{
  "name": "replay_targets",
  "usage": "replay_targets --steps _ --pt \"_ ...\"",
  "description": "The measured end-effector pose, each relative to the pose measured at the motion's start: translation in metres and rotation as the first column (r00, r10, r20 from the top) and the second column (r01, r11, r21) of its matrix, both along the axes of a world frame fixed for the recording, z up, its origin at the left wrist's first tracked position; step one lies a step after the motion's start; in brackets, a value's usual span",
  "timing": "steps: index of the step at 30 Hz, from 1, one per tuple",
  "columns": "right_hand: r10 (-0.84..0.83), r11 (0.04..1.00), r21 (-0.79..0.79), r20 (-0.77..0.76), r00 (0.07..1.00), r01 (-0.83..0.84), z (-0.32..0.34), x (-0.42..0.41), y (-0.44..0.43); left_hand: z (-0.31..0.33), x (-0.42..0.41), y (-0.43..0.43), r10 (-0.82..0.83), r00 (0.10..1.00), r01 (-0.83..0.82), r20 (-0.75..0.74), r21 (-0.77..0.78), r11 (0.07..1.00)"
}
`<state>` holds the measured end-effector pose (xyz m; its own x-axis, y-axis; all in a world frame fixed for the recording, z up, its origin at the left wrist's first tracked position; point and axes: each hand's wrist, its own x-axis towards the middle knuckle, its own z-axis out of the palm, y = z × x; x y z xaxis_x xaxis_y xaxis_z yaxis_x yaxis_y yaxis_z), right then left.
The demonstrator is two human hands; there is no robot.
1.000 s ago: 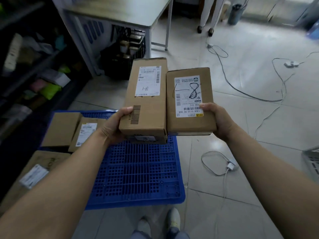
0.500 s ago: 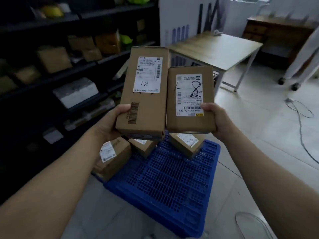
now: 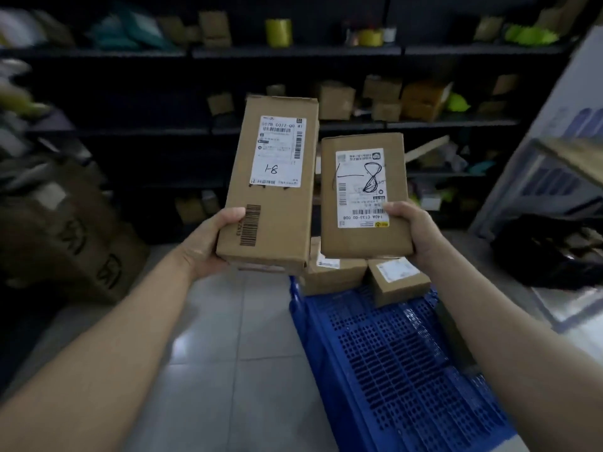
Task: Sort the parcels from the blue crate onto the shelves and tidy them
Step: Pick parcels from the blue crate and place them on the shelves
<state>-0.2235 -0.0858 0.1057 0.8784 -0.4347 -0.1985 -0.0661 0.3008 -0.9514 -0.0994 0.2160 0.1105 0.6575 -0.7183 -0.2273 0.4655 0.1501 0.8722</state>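
Observation:
My left hand (image 3: 208, 246) grips the lower left corner of a tall cardboard parcel (image 3: 270, 203) with a white label marked "1-8". My right hand (image 3: 416, 233) grips the lower right edge of a shorter cardboard parcel (image 3: 362, 239), also labelled with a handwritten 8. Both parcels are held upright side by side in front of the dark shelves (image 3: 293, 53). Below them the blue crate (image 3: 391, 370) lies on the floor with two small cardboard parcels (image 3: 398, 282) at its far end.
The shelves hold several cardboard boxes (image 3: 336, 99), yellow-green bags (image 3: 528, 35) and a tape roll (image 3: 278, 32). A large cardboard box (image 3: 81, 243) leans at the left on the floor. A black basket (image 3: 548, 252) and a table leg (image 3: 509, 181) stand at the right.
The view has swung left from the table and floor to face the shelves. Both hands keep their parcels, now raised slightly apart; the crate now lies at lower right.

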Motion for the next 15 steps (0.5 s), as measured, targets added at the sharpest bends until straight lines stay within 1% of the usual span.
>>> replay_targets --steps 3,6,10,13,15 --pt "0.147 0.989 -0.013 0.027 0.989 -0.147 0.008 0.036 0.048 0.006 -0.009 0.063 0.171 0.985 -0.171 -0.005 0.000 0.985" --pt "0.292 0.956 -0.033 0.026 0.956 -0.291 0.018 0.072 0.106 0.013 -0.018 0.130 0.314 0.949 -0.314 -0.009 -0.011 0.949" --pt "0.443 0.896 -0.036 0.014 0.896 -0.443 0.027 0.111 0.197 0.020 -0.035 0.220 0.496 0.868 -0.496 -0.011 -0.023 0.868" --pt "0.537 0.843 -0.054 0.013 0.843 -0.536 0.030 0.131 0.269 0.019 -0.049 0.290 0.580 0.815 -0.580 -0.006 -0.047 0.814" --pt "0.597 0.801 -0.056 0.008 0.802 -0.596 0.030 0.142 0.316 0.017 -0.059 0.335 0.646 0.763 -0.645 0.001 -0.063 0.762"
